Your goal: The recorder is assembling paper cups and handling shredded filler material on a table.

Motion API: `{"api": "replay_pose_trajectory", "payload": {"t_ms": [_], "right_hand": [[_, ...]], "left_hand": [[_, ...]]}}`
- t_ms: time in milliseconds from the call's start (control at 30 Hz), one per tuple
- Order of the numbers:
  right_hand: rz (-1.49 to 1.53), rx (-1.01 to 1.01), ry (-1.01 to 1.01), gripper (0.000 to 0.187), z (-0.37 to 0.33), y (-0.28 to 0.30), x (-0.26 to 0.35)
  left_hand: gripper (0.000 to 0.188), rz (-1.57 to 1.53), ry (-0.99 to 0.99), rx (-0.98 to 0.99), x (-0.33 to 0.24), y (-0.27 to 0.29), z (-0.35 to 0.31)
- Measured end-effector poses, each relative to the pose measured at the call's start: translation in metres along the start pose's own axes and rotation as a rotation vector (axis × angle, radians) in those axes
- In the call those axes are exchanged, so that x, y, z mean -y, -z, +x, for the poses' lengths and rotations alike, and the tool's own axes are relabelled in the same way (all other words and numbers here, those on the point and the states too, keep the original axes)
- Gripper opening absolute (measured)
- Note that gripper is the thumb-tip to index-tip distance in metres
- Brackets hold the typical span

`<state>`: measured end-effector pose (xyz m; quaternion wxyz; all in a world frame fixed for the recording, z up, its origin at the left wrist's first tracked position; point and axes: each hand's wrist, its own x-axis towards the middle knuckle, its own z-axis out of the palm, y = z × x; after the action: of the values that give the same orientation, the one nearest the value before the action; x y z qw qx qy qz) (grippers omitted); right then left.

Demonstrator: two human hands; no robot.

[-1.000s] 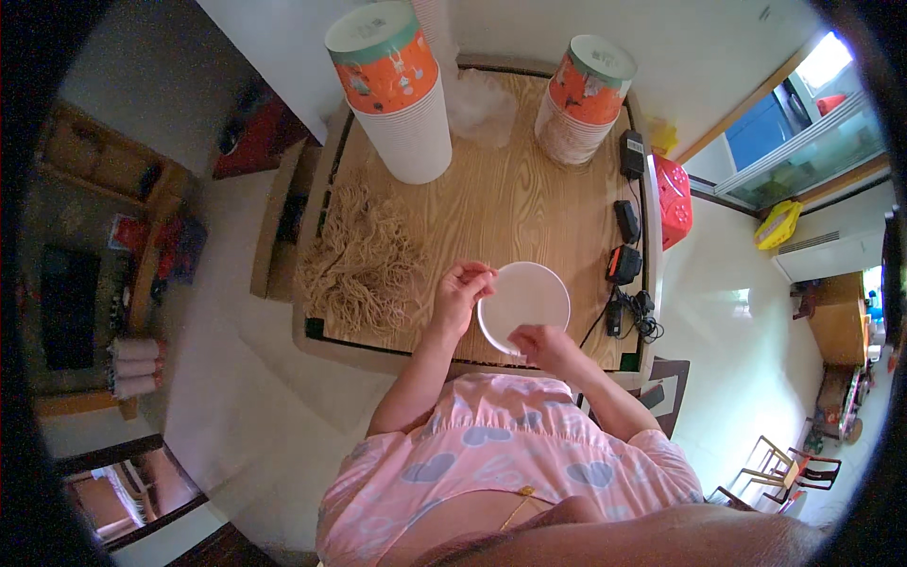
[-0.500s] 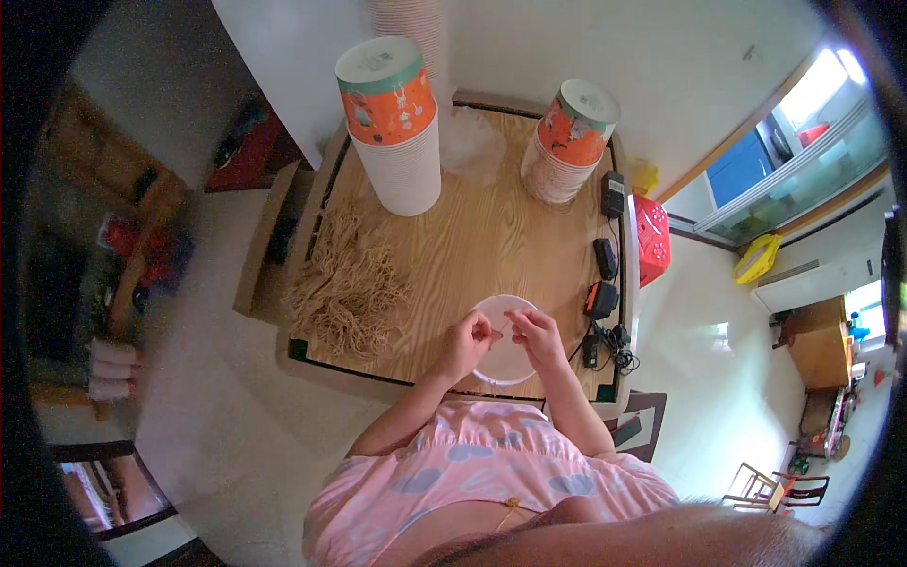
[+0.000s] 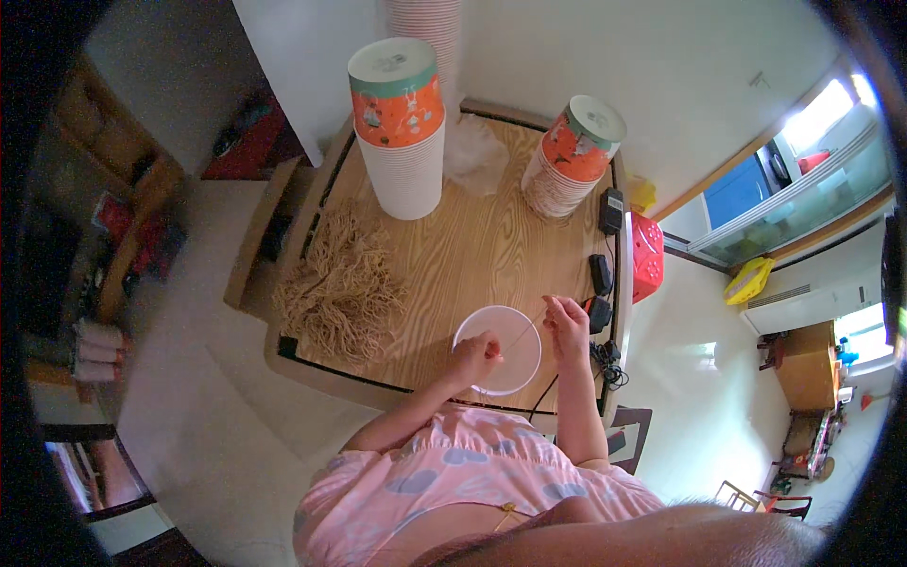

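A round white tub [image 3: 515, 375], seen from above, sits at the near edge of the wooden-topped table. Over its left side, my left hand [image 3: 477, 359] pinches one end of a thin strand of cord [image 3: 525, 335]. My right hand [image 3: 568, 328], raised just right of the rim, pinches the strand's other part between its fingertips. The cord runs slanting across the tub's opening between both hands. To the left lies a loose heap of tan twisted cords [image 3: 342, 283].
A tall stack of upturned paper buckets [image 3: 402, 175] stands at the back left, a shorter stack [image 3: 557, 184] at the back right. Black adapters [image 3: 611, 212] and cables [image 3: 609, 364] line the right edge. A clear plastic bag [image 3: 475, 156] lies at the back; a red stool [image 3: 646, 255] stands beyond.
My hands have moved apart: the right one went up and to the right, drawing the strand out between them. The left hand stays over the tub. The whole view has shifted slightly.
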<state>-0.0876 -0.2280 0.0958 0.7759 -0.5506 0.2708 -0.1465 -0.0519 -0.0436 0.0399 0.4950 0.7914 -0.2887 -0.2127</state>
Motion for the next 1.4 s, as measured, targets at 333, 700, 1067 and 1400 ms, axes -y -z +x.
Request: {"api": "replay_pose_trajectory", "payload": {"t_ms": [333, 700, 1067, 1400], "right_hand": [[-0.243, 0.103, -0.015, 0.007, 0.0, 0.003, -0.025], [-0.122, 0.159, 0.131, 0.009, -0.036, -0.025, -0.02], [0.138, 0.14, 0.018, 0.006, -0.047, -0.017, -0.035], [-0.214, 0.097, 0.311, 0.014, -0.042, 0.005, -0.003]], "left_hand": [[0.014, -0.235, 0.074, -0.174, 0.111, -0.013, 0.004], [0.045, -0.339, -0.244, -0.07, -0.031, 0.026, 0.01], [0.02, -0.872, 0.12, -0.064, -0.031, -0.002, 0.014], [0.017, -0.777, 0.284, -0.077, -0.036, 0.011, -0.003]]}}
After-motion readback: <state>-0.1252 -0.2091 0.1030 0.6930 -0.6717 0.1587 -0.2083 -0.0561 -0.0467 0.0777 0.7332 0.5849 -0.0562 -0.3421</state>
